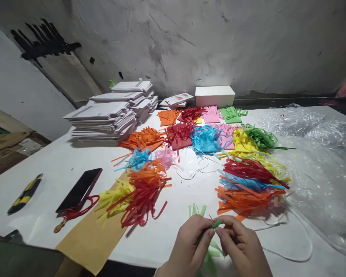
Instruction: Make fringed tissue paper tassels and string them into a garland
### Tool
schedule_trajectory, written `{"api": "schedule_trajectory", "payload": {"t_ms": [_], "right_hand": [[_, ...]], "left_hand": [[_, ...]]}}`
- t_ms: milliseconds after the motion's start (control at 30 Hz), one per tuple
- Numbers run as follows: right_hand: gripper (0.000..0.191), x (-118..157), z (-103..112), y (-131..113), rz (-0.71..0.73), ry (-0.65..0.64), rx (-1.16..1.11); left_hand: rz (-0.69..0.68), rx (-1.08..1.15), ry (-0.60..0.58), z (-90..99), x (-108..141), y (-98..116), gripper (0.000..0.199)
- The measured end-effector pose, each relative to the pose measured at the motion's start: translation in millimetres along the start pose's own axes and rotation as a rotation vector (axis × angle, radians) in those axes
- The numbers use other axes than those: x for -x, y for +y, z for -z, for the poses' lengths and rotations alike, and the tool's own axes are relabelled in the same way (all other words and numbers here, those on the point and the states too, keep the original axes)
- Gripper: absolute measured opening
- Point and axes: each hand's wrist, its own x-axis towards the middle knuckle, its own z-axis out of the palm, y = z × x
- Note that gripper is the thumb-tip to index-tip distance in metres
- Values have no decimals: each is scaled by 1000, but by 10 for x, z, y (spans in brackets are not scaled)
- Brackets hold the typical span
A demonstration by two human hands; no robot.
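Near the front edge of the table, my left hand (190,244) and my right hand (242,246) meet fingertip to fingertip. Both are closed in a pinch on a green paper tassel (217,224), whose narrow middle shows between the thumbs. Its pale green fringe strips (198,209) fan out beyond my left fingers, and more hang below between the palms. A thin red sliver sticks up beside the pinched part. To the right of my hands lies a pile of tassels with orange strips (245,199), blue strips (242,182) and dark red strips (249,169).
Left of centre, red tassels (142,200) and yellow tassels (118,196) lie on brown paper (89,246). A phone (80,189), a utility knife (25,194) and stacked white envelopes (100,119) are farther left. Fringed paper bundles (206,139), a white box (215,96) and clear plastic (320,184) surround.
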Motion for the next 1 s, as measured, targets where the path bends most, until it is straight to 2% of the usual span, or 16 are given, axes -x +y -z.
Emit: {"api": "schedule_trajectory", "payload": {"t_ms": [200, 300, 400, 500, 567, 700, 800, 900, 1000], "right_hand": [[44, 3, 0, 5, -22, -15, 33], [46, -8, 17, -15, -43, -29, 30], [42, -20, 24, -35, 8, -3, 86], [37, -25, 24, -44, 63, 31, 145], [38, -22, 39, -40, 42, 21, 145], [47, -2, 127, -18, -58, -2, 8], [53, 16, 173, -22, -67, 95, -72], [57, 20, 143, -53, -70, 130, -119], [59, -10, 80, -85, -120, 86, -227]], "left_hand": [[-13, 7, 140, -48, -9, 9, 16], [72, 82, 144, -61, -9, -3, 11], [181, 139, 136, -72, -10, -7, 13], [212, 164, 127, -90, -13, -12, 17], [243, 184, 130, -101, -13, -30, 20], [456, 368, 186, -109, -4, -99, 30], [573, 544, 189, -114, 4, -132, 38], [570, 613, 165, -124, 3, -121, 38], [543, 622, 162, -143, 1, -86, 34]]}}
